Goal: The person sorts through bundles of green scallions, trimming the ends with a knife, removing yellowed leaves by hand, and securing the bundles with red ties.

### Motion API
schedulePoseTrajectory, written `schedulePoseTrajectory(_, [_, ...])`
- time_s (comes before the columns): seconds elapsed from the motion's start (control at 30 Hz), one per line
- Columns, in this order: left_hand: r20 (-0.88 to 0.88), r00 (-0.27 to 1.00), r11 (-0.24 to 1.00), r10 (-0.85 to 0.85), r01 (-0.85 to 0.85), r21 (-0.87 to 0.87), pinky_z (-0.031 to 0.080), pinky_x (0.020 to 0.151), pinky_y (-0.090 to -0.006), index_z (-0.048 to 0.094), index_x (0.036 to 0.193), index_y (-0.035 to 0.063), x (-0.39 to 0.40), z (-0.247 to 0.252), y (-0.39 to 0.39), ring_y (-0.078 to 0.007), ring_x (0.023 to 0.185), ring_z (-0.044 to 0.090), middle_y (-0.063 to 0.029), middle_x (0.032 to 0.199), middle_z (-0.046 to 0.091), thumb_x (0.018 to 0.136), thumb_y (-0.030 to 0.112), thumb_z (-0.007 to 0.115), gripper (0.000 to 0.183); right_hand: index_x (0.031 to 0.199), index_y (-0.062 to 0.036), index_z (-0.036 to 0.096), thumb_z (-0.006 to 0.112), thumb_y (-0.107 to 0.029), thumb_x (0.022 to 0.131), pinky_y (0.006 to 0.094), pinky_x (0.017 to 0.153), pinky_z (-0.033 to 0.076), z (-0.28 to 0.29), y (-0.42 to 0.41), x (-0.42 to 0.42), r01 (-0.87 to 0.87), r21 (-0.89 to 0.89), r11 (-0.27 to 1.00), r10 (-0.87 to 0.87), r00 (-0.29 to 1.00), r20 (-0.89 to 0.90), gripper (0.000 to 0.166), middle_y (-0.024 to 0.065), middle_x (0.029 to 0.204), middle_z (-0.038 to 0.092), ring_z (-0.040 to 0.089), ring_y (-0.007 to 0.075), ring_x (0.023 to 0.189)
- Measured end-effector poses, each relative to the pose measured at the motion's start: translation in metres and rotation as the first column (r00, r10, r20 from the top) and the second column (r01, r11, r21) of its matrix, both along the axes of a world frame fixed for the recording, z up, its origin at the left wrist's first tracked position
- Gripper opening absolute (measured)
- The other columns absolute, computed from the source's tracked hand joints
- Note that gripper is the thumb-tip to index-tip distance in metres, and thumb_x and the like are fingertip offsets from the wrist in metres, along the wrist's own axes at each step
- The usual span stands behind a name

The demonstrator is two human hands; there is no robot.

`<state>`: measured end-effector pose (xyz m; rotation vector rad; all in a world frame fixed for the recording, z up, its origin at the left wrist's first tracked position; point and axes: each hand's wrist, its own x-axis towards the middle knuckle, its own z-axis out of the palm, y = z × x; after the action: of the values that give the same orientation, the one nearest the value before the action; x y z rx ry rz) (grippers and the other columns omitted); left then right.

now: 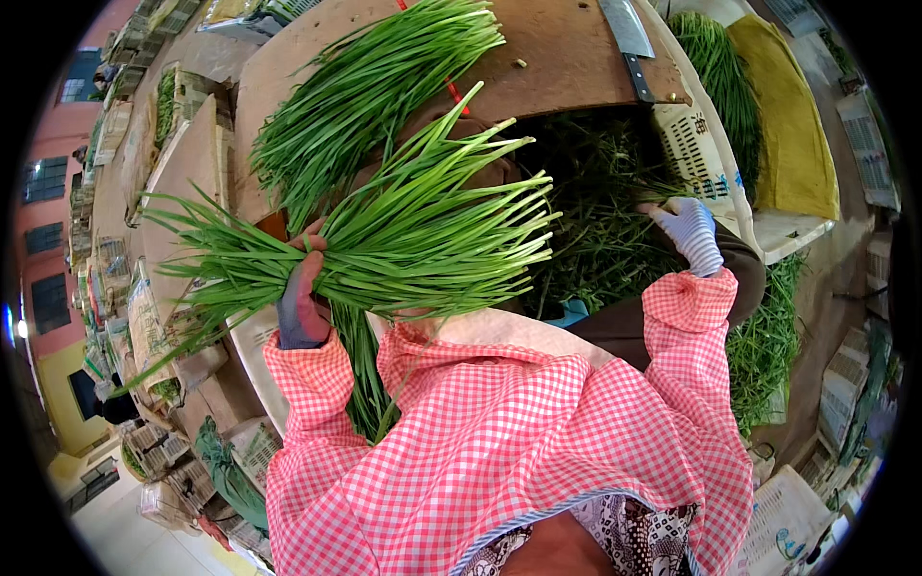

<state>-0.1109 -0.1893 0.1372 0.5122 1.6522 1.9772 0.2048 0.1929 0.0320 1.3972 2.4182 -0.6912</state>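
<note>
My left hand (301,291), in a grey and reddish glove, is closed around a bunch of long green garlic chives (432,237). Their pale cut ends fan out to the right, and the leaf tips droop left past my wrist. My right hand (688,229) wears a blue-and-white striped glove with bare fingertips. It hovers at the right side of a dark heap of leaf trimmings (598,194); some strands lie by its fingertips, and whether they are pinched is unclear. A second chive bundle (389,86) rests beyond on a brown wooden board (555,79).
A cleaver (628,43) with a black handle lies at the board's right end. Beside it stand a white plastic crate (695,155), more chives (720,93) and a yellow cloth (789,122). Loose greens (767,345) are piled at my right; chives (360,374) hang below my left arm.
</note>
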Motion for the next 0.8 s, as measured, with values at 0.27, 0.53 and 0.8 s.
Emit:
schedulePoseTrajectory(0.27, [-0.137,0.99,1.0,-0.025,0.027,0.008,0.038,0.098,-0.0417,0.052,0.108,0.0003,-0.021,-0.029,-0.018,-0.0296,0.111,0.051,-0.0112,0.111,0.051,0.089,0.015,0.048,0.024,0.095,-0.0015,0.065,0.061,-0.02,0.079,0.0339,0.073,0.049,0.042,-0.03,-0.098,-0.187,0.136,0.973,0.229,0.706,-0.67,0.025,0.0167,0.089,0.065,0.063,0.03,0.082])
schedulePoseTrajectory(0.53, [-0.193,0.975,0.993,-0.107,0.116,0.036,0.041,0.096,-0.0413,0.052,0.107,0.0033,-0.018,-0.017,-0.009,-0.0257,0.11,0.05,-0.01,0.108,0.052,0.086,0.011,0.047,0.022,0.103,-0.0037,0.064,0.058,-0.013,0.078,0.0353,0.075,0.05,0.058,-0.045,-0.181,-0.396,0.312,0.864,0.495,0.557,-0.666,0.027,0.0162,0.091,0.064,0.062,0.0314,0.083])
schedulePoseTrajectory(0.8, [0.087,0.996,0.999,-0.022,0.025,-0.025,0.046,0.09,-0.0396,0.051,0.103,0.0025,-0.023,-0.009,0.0,-0.0257,0.1,0.055,-0.0167,0.108,0.056,0.082,0.01,0.052,0.022,0.095,-0.004,0.069,0.066,-0.012,0.075,0.0299,0.07,0.049,0.028,-0.052,-0.178,-0.455,-0.105,0.885,0.263,0.671,-0.693,0.022,0.0122,0.083,0.066,0.062,0.0213,0.075])
